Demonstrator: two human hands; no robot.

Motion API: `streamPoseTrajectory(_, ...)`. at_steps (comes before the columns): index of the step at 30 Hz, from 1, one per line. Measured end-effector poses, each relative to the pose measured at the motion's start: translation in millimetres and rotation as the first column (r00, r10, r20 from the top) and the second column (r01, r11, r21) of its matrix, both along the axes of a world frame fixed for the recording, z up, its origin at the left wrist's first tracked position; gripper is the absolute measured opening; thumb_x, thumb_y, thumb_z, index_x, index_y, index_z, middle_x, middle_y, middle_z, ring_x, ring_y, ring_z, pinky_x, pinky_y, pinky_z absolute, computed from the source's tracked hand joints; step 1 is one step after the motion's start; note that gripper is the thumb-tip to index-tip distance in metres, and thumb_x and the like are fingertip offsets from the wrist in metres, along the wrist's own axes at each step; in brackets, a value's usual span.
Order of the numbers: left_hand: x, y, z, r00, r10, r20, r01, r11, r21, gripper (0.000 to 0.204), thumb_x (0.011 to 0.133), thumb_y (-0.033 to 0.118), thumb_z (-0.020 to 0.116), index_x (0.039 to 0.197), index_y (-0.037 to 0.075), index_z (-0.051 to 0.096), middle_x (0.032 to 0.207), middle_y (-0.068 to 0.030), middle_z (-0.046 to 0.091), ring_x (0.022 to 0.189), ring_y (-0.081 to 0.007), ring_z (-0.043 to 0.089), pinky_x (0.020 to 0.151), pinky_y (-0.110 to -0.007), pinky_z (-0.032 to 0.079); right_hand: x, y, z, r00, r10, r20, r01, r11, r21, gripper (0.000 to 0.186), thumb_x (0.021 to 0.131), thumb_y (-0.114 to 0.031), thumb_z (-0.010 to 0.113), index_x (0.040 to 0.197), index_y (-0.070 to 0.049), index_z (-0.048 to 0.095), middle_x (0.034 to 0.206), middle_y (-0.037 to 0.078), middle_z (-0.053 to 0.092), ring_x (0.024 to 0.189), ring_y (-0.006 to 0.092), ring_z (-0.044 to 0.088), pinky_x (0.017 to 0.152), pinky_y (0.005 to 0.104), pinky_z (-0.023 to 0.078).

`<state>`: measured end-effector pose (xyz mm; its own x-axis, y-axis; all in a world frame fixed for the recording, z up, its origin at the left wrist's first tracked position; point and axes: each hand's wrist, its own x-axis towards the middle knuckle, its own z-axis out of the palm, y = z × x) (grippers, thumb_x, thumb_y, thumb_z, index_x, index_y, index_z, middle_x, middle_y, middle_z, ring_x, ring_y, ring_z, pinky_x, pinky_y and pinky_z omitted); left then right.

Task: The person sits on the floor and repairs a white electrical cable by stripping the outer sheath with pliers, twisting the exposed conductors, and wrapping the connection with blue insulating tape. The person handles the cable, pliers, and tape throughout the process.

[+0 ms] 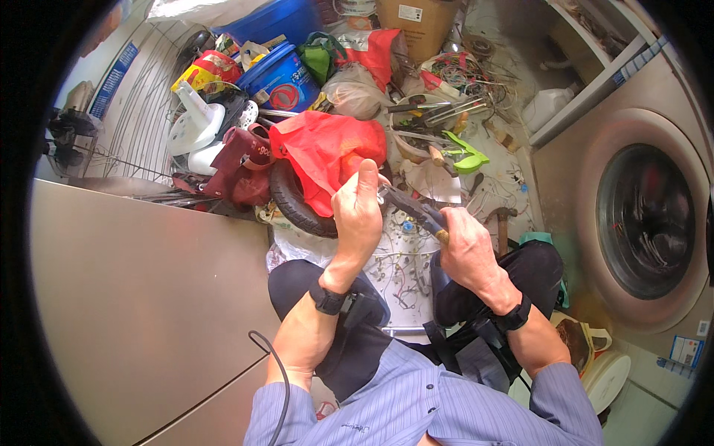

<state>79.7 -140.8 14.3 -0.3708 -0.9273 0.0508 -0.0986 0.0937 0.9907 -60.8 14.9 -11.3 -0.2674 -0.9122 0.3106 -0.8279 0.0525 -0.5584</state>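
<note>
My right hand [467, 249] grips the handles of a pair of dark pliers [416, 209], whose jaws point up and left toward my left hand [358, 212]. My left hand is closed, thumb up, pinching something small at the plier tips; what it is cannot be made out. Both hands hover above a white panel [401, 267] with thin wires spread over it, lying between my knees.
A red plastic bag [327, 152] lies on a small black tyre [294, 201] just beyond my hands. Further off are a blue bucket [279, 74], a bowl of tools [431, 126] and tangled wires. A washing machine [643, 219] stands right, a grey cabinet [141, 297] left.
</note>
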Motion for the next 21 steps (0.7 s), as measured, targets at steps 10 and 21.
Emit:
streamPoseTrajectory(10, -4.2, -10.5, -3.5, 0.934, -0.326, -0.147, 0.348, 0.924, 0.160, 0.092, 0.104, 0.074, 0.025, 0.082, -0.001, 0.074, 0.074, -0.0107, 0.073, 0.061, -0.0132, 0.065, 0.061, -0.024, 0.050, 12.0, 14.8, 1.5, 0.937, 0.012, 0.350, -0.079, 0.981, 0.177, 0.037, 0.089, -0.003, 0.068, 0.122, 0.004, 0.052, 0.102, 0.028, 0.063, 0.094, 0.0497, 0.065, 0.080, 0.0527, 0.054)
streamPoseTrajectory(21, -8.8, -7.5, -19.7, 0.835, -0.303, -0.459, 0.472, 0.824, 0.315, 0.086, 0.103, 0.074, 0.030, 0.067, 0.004, 0.065, 0.057, -0.0081, 0.062, 0.047, -0.0163, 0.056, 0.047, -0.028, 0.042, 18.7, 19.5, 23.0, 0.636, -0.096, 0.766, -0.313, 0.875, 0.370, 0.027, 0.092, -0.011, 0.069, 0.115, 0.001, 0.059, 0.088, 0.027, 0.068, 0.086, 0.0438, 0.070, 0.075, 0.0490, 0.053)
